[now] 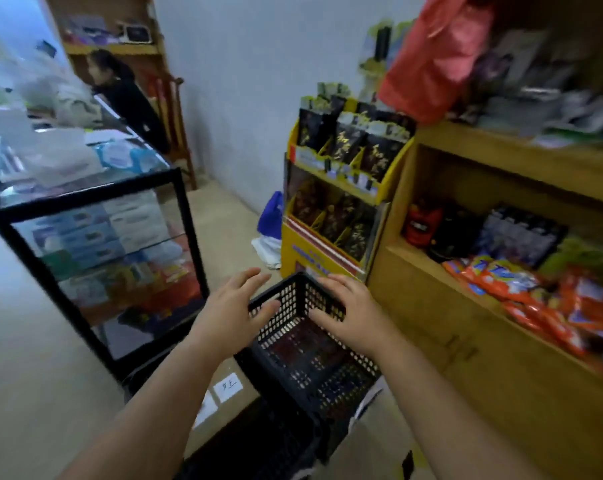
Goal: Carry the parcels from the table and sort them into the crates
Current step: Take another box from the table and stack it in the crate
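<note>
One black crate is seen on the floor beside a wooden shelf; dark, blurred contents are visible inside it. Two hands are held over it: the left hand and the right hand, fingers spread wide, nothing held. One glass cabinet is stocked with boxes.

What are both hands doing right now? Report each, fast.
Left hand: open, fingers spread, holding nothing, over the black crate.
Right hand: open, holding nothing.
</note>
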Demonstrator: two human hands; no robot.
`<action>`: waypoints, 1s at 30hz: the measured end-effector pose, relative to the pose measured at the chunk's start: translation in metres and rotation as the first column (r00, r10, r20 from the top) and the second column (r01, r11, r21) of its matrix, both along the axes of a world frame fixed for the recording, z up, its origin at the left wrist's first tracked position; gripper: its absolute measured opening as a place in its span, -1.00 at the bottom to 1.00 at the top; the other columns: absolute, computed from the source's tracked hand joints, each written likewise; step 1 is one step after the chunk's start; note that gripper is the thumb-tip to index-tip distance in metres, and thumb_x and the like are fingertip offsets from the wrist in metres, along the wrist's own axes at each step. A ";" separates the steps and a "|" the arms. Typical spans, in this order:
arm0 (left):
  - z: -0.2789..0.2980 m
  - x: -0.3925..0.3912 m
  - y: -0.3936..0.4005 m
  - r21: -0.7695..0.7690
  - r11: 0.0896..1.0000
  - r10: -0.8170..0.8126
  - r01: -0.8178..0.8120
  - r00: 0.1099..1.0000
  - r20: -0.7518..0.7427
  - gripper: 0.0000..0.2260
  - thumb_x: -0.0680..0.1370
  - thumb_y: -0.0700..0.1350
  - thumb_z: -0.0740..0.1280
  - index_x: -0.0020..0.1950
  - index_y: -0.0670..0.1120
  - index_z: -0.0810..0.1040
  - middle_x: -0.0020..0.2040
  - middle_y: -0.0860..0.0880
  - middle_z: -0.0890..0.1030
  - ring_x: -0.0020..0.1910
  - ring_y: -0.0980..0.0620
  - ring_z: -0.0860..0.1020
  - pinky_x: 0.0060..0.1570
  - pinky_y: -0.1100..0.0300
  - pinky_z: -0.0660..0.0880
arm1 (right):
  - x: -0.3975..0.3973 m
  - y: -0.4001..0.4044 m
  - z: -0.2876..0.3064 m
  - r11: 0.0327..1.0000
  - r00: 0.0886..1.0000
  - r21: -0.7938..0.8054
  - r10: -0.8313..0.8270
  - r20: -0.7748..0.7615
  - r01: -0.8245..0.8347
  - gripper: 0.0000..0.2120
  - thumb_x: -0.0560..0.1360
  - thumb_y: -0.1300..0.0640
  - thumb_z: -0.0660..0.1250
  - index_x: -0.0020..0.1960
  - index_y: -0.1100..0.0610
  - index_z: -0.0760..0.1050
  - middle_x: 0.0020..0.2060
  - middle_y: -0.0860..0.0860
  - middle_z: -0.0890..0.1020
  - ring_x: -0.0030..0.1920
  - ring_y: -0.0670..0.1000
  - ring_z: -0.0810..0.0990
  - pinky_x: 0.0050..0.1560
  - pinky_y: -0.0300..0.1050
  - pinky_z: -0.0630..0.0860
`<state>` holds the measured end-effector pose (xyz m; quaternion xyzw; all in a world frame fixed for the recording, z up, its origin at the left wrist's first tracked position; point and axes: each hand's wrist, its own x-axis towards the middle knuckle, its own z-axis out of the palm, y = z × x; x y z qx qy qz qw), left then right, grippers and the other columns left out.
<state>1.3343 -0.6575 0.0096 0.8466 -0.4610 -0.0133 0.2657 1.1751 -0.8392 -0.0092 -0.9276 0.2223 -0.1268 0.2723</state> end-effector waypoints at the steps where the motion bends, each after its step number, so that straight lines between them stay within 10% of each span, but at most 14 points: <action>1: 0.011 -0.011 -0.014 -0.014 0.998 -0.068 0.068 0.998 -0.005 -0.48 0.54 0.19 0.30 0.46 0.06 0.37 0.46 0.10 0.33 0.43 0.06 0.29 0.39 0.17 0.20 | -0.023 -0.004 0.013 0.998 0.998 0.008 -0.067 0.001 0.067 -0.38 0.53 -0.31 0.26 0.53 -0.15 0.26 0.51 -0.15 0.21 0.52 -0.08 0.11 0.48 -0.06 0.15; 8: 0.073 -0.163 -0.118 -0.100 0.849 -0.512 0.518 0.855 0.084 -0.48 0.55 0.18 0.27 0.47 0.02 0.36 0.47 0.02 0.33 0.45 -0.01 0.28 0.41 0.01 0.30 | -0.237 -0.014 0.074 0.796 0.803 -0.114 -0.578 0.147 0.594 -0.22 0.39 -0.40 0.17 0.45 0.06 0.43 0.41 0.09 0.45 0.46 0.07 0.33 0.46 -0.19 0.13; 15: 0.090 -0.414 -0.178 -0.093 0.414 -0.893 0.906 0.424 0.150 -0.37 0.50 0.34 0.17 0.40 -0.05 0.46 0.39 -0.05 0.44 0.38 -0.04 0.39 0.40 0.07 0.27 | -0.502 0.064 0.094 0.378 0.396 -0.118 -0.889 0.229 0.918 -0.41 0.53 -0.20 0.34 0.49 -0.03 0.35 0.44 -0.04 0.37 0.47 -0.04 0.27 0.45 -0.21 0.15; 24: 0.091 -0.769 -0.101 -0.095 -0.146 -0.984 0.985 -0.135 0.120 -0.46 0.53 0.22 0.25 0.47 0.06 0.35 0.47 0.10 0.31 0.45 0.07 0.26 0.41 0.19 0.15 | -0.782 0.252 0.075 -0.232 -0.212 -0.043 -0.940 0.267 0.972 -0.38 0.50 -0.32 0.29 0.49 -0.14 0.30 0.43 -0.16 0.34 0.45 -0.10 0.28 0.44 -0.04 0.31; 30: 0.076 -0.930 -0.033 -0.085 -0.396 -0.918 0.914 -0.391 0.066 -0.47 0.54 0.23 0.25 0.49 0.14 0.29 0.47 0.16 0.27 0.45 0.12 0.21 0.42 0.07 0.21 | -0.884 0.362 0.065 -0.470 -0.462 0.025 -0.853 0.245 0.882 -0.37 0.50 -0.28 0.32 0.51 -0.12 0.29 0.47 -0.13 0.30 0.48 -0.08 0.24 0.48 0.01 0.26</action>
